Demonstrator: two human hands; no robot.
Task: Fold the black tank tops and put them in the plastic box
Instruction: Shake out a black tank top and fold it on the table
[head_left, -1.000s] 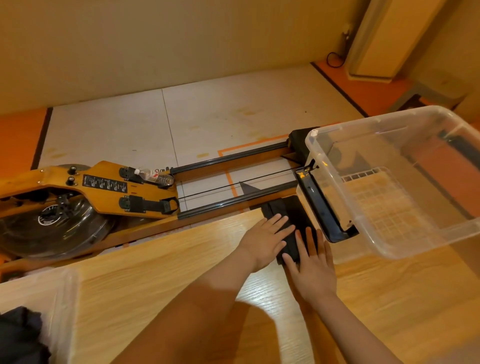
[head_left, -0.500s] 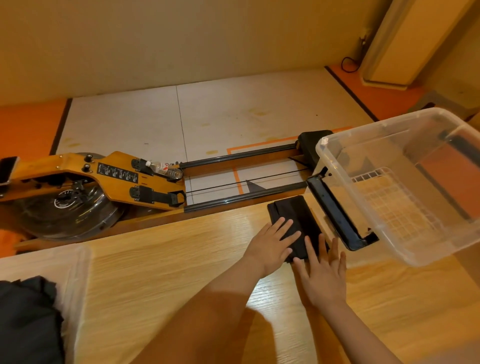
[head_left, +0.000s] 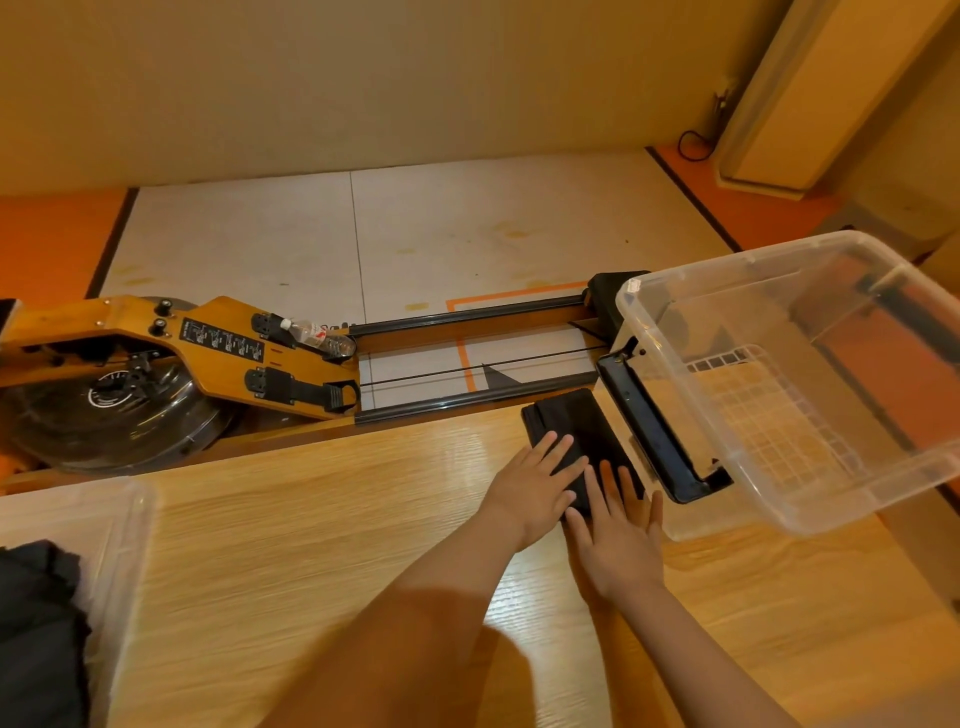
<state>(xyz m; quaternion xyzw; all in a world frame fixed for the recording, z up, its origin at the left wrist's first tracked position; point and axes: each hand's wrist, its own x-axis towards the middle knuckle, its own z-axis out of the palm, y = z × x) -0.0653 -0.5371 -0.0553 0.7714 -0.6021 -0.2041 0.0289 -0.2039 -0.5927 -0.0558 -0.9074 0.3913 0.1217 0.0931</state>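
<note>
My left grip (head_left: 530, 488) and right grip (head_left: 618, 540) lie released, fingers flat on the folded black tank top (head_left: 582, 421) at the surface's (head_left: 311, 545) far edge beside the plastic box (head_left: 852, 499), so a careless one-sided lift could spring the folds open.

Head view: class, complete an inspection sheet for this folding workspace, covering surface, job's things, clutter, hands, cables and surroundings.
Surface: wooden table.
Job's things: folded black tank top flat on the table beside the clear plastic box, no garment seen inside; more black garments in a second box at left.
Clutter: water bottle lying on the rowing machine.
Hands: left hand and right hand both flat, fingers straight, on the tank top.
Cables: black cable looped by the far wall.
Surroundings: rowing machine on the floor beyond the table.
</note>
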